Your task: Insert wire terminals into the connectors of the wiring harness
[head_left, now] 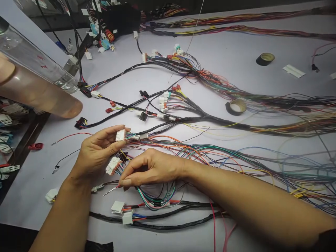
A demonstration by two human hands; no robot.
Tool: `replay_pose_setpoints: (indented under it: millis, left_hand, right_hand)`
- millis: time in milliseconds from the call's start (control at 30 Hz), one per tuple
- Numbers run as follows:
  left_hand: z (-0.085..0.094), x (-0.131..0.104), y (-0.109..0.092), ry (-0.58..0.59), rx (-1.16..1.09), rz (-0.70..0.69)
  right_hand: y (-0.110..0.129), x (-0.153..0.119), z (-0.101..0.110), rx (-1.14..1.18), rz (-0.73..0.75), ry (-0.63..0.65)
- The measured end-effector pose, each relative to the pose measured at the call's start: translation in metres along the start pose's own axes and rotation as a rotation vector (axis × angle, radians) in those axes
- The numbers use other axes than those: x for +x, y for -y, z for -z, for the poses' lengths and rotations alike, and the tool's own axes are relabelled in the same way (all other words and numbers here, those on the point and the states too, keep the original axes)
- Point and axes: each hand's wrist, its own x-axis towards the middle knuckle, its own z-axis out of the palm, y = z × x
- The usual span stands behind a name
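Between thumb and fingers, my left hand (98, 150) grips a white multi-pin connector (120, 135) with several coloured wires running out to the right. My right hand (147, 168) pinches a pink wire (115, 189), whose bare metal terminal points down and left. A second white connector (113, 166) with an orange edge lies between the two hands, unheld. Below them, two white connectors, one a block (127, 217) on blue and orange wires, rest on the table. Left of my left hand are a loose red wire (72, 134) and a loose black wire (65, 155) with terminals.
Taped wire harnesses (223, 122) stretch across the white table (231, 49) to the right. Two tape rolls, one brown (265, 58), lie at the right. A clear bottle (39, 59) and a brownish tube (44, 94) jut in at upper left. Connectors crowd the left edge.
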Motion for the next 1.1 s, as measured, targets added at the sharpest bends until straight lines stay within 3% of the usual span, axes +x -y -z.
replay_pose_setpoints:
  millis: [300,667,867,1100]
  left_hand:
    - [0.0002,-0.0001,-0.0020,0.003,0.042,0.043]
    - [0.0015,-0.0009,0.0031,0.005,-0.044,-0.035]
    - [0.0004,-0.0068,0.0045,-0.076,0.100,-0.027]
    - [-0.0015,-0.0061,0.0022,-0.022,0.136,-0.052]
  right_hand:
    - [-0.0001,0.0007,-0.0004,-0.005,-0.006,-0.002]
    - [-0.0017,0.0020,0.0017,-0.021,0.024,0.016]
    - [-0.0028,0.0014,0.0009,-0.016,0.028,0.007]
    - [-0.0033,0.0013,0.0002,0.002,0.025,-0.005]
